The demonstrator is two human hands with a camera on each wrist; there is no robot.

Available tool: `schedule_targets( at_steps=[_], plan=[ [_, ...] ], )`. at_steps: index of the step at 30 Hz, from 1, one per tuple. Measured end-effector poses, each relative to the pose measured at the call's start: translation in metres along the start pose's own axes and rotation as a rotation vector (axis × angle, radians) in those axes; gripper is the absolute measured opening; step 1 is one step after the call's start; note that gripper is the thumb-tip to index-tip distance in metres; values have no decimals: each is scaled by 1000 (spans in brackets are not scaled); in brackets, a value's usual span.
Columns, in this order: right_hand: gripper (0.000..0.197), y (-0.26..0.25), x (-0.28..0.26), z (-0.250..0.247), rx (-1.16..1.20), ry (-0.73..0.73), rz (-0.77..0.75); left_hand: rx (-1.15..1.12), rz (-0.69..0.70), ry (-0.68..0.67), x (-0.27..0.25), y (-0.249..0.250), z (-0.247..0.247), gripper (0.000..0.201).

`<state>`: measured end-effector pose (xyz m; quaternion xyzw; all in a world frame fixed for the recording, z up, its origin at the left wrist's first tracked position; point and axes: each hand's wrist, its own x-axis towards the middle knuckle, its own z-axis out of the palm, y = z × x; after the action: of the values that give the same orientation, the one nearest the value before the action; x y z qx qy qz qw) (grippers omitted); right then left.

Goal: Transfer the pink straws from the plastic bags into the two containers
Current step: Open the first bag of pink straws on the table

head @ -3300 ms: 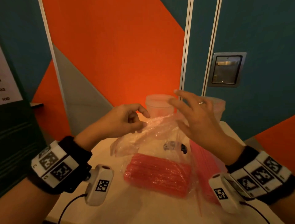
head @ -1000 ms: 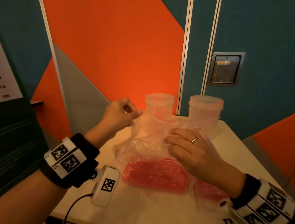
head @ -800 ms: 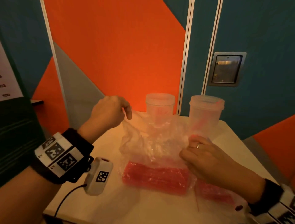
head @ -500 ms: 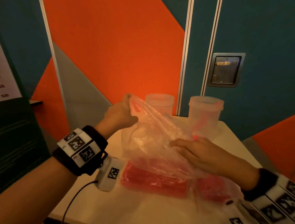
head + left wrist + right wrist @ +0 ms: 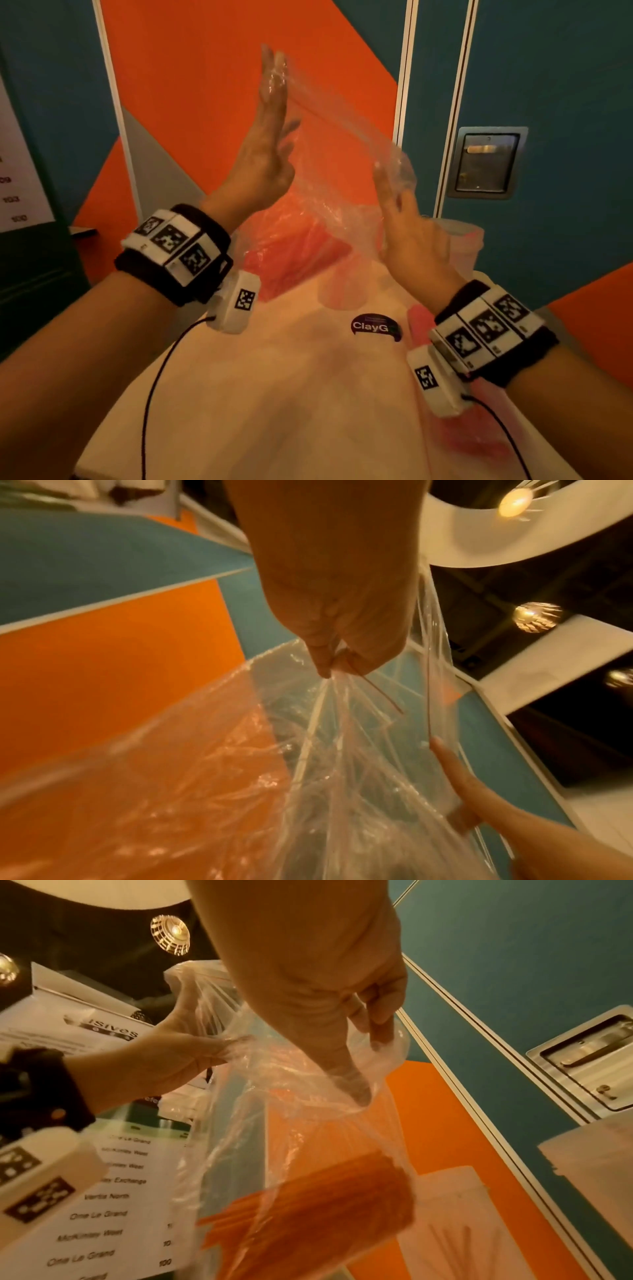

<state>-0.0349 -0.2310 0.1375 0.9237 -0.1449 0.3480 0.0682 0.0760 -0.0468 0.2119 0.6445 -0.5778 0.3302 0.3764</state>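
Both hands hold a clear plastic bag point(image 5: 329, 192) up in the air above the table. My left hand point(image 5: 272, 78) is raised high and pinches the bag's top edge point(image 5: 337, 669). Lower and to the right, my right hand point(image 5: 392, 181) pinches the opposite side of the opening, thumb inside the bag point(image 5: 356, 1088). A bundle of pink straws point(image 5: 291, 253) hangs slanted in the bag's lower end point(image 5: 325, 1204). Two translucent containers stand behind, one point(image 5: 342, 287) partly hidden by the bag, the other point(image 5: 462, 240) behind my right hand.
A second bag of pink straws point(image 5: 459, 435) lies on the pale table point(image 5: 274, 394) under my right wrist. A dark oval sticker point(image 5: 375, 327) is on the tabletop. An orange and teal wall with a metal recessed handle point(image 5: 486, 162) stands close behind.
The bag has been lifted off the table. My left hand rose high with the top edge, my right hand came up to the opening, and the straws now hang in the bag.
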Motion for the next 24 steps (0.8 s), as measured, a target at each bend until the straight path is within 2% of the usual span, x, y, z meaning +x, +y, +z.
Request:
schedule_targets(
  at_steps=[2,3,5,7,9,10,12,14,15,17,20,24],
  plan=[
    [122,6,-16,9,-21,-79,-29,44,-9,-108,-21,6,5,99],
    [118,8,-28,14,-35,-170,-56,85,-47,-188,-37,6,9,102],
    [105,10,-54,20,-54,-433,-141,150,-238,-432,-80,4,22,111],
    [95,9,-77,27,-2,-786,-194,163,-411,-676,-126,4,35,121],
    [85,4,-90,35,74,-1053,-182,134,-505,-774,-157,7,43,127],
    [78,1,-93,39,99,-1092,-178,117,-532,-774,-164,9,45,128],
    [52,-10,-92,38,219,-1029,-197,115,-545,-751,-166,18,43,127],
    [24,-27,-87,32,423,-865,-212,127,-545,-755,-159,30,38,125],
    [23,-35,-84,29,504,-778,-204,123,-537,-761,-156,35,35,124],
    [35,-49,-76,30,603,-667,-160,112,-520,-773,-148,46,31,124],
    [41,-60,-69,49,484,-690,-172,140,-497,-775,-144,57,29,124],
    [40,-67,-67,88,153,-903,-171,153,-442,-782,-144,63,30,123]
  ],
)
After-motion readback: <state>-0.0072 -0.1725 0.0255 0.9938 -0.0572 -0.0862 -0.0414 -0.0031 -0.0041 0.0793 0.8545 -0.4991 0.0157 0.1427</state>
